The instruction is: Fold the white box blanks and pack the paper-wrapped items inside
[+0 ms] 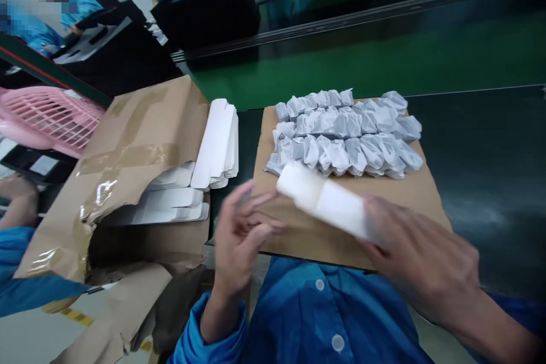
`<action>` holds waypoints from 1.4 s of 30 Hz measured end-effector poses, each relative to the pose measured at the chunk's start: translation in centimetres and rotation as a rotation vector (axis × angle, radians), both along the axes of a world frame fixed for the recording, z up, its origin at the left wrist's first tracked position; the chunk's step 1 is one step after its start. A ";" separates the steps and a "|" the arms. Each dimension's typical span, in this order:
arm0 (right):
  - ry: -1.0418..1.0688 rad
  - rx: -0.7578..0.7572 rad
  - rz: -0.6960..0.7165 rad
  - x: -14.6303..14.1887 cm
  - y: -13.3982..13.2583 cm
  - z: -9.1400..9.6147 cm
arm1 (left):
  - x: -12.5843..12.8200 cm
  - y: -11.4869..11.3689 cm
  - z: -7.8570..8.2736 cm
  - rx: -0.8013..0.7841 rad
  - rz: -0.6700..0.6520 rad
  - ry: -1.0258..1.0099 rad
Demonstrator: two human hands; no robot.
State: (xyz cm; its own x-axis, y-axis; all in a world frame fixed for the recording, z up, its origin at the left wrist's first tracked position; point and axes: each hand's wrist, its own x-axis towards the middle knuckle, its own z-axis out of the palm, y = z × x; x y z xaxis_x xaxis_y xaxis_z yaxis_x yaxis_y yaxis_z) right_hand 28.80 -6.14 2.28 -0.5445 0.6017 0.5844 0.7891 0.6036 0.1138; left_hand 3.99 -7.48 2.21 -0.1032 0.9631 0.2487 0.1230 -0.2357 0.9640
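My right hand [422,244] grips one end of a white carton [322,196], slightly smeared by motion, tilted above the cardboard sheet [277,233]. Near the carton's other end is my left hand [243,233], fingers apart and partly curled, with nothing seen in it. Beyond the carton, several small items in whitish translucent wrapping [341,131] lie in rows on the sheet.
On the left a torn brown cardboard box [140,125] holds flat white cartons [170,205]. A stack of folded white cartons [217,142] leans beside it. A pink basket [51,114] stands farther left, near a co-worker's arm [17,239]. Black bins [209,11] stand behind.
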 end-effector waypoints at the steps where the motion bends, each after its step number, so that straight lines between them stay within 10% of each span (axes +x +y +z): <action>1: 0.063 0.014 -0.105 -0.4 0.0 -0.1 | 0.9 -0.5 -0.3 0.097 0.044 -0.080; 3: 0.154 0.044 -0.192 -1.7 -0.6 -0.5 | 3.3 -1.3 -0.9 0.206 0.084 -0.147; 7: 0.224 -0.200 0.118 -4.2 -2.7 -0.5 | 6.9 -1.6 -1.2 0.089 0.209 -0.152; 12: 0.585 -0.766 0.239 -2.9 -1.1 2.1 | 5.2 -0.1 -1.1 -0.087 0.028 0.001; 18: 0.705 -0.799 0.454 -2.8 2.5 1.3 | 3.0 0.7 -1.1 0.127 0.037 0.245; 27: 0.723 -0.828 0.555 -2.5 3.1 1.0 | 2.6 0.6 -1.5 0.067 -0.141 0.225; 33: 1.307 -1.164 0.279 -2.4 5.4 2.6 | 3.0 -0.1 -2.1 -0.155 -0.428 0.072; 36: 1.226 -1.429 0.414 -3.1 5.9 2.7 | 3.2 -0.1 -2.3 -0.127 -0.350 0.201; 42: 1.235 -1.409 0.414 -3.5 4.7 2.3 | 4.9 0.0 -2.9 0.265 -0.044 0.427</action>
State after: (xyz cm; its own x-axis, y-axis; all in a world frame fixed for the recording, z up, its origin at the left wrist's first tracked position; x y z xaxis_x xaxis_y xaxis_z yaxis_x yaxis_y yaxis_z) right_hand 25.28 -1.49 4.57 -0.4819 0.8760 -0.0211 -0.1592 -0.1112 -0.9810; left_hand 8.92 -7.49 -0.70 0.1009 0.8623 0.4963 0.4779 -0.4795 0.7360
